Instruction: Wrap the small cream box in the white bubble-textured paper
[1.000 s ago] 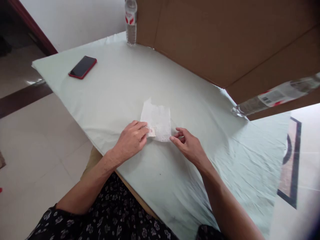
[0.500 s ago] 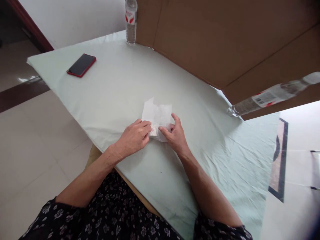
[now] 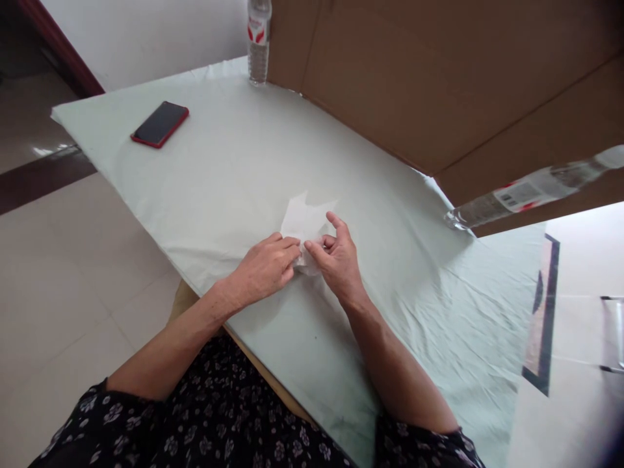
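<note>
A thin white sheet, like tissue paper [image 3: 303, 220], lies on the pale green cloth between my two hands, its far edge uneven and pointed. My left hand [image 3: 269, 265] has its fingers curled closed on the sheet's near left part. On the right side, my right hand [image 3: 336, 260] pinches the near right part between thumb and fingers, with the index finger raised. The near edge looks crumpled or folded. Whether anything small lies under my fingertips is hidden.
A phone in a red case [image 3: 160, 124] lies at the far left. One clear water bottle [image 3: 258, 45] stands at the back; another bottle [image 3: 526, 190] stands at the right. Both are against a large brown cardboard panel [image 3: 419, 78]. The table edge [image 3: 146, 237] runs along the left.
My right hand has drawn slightly inward towards the left one. The sheet's right half has bunched and narrowed, and its far right corner now sticks out to a point.
</note>
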Tool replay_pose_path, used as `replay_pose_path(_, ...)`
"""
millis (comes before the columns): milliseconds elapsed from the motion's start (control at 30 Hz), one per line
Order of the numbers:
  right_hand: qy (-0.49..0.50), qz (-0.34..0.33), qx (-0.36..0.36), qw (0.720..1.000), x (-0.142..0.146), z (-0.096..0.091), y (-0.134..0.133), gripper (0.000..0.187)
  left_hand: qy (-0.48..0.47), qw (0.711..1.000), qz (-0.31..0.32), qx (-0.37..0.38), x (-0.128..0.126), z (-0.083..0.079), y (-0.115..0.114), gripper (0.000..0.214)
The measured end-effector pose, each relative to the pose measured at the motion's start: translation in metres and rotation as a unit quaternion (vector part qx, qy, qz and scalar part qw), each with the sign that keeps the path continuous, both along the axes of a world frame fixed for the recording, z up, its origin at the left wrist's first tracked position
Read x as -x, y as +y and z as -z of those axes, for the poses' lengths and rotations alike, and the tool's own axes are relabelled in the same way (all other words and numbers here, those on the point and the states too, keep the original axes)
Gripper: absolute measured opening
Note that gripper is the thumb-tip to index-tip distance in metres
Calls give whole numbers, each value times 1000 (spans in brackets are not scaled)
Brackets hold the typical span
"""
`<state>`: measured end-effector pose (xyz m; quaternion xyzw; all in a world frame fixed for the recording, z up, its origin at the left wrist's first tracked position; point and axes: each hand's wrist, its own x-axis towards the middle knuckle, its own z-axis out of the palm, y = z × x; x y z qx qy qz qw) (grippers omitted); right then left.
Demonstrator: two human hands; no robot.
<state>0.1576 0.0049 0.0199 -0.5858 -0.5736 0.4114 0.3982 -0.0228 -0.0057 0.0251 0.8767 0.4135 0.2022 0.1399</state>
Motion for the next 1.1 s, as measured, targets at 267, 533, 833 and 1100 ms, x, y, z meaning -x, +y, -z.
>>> replay_pose_path(267, 14, -12, 2, 1000, 7, -3, 1, 77, -55, 998, 4, 5, 1, 6, 0, 26)
replay_pose_path(533, -27, -87, -16, 996, -2, 0, -11, 69, -204, 975, -64, 64, 4, 17, -7, 23)
replay_pose_path(833, -268, -150, -130, 943, 2, -5, -27, 75, -289, 929, -191, 130, -13, 9, -4, 19)
replay_pose_path(1100, -125, -153, -89, 976, -27, -5, 0, 60, -208, 950, -204, 114, -15, 15, 1, 19)
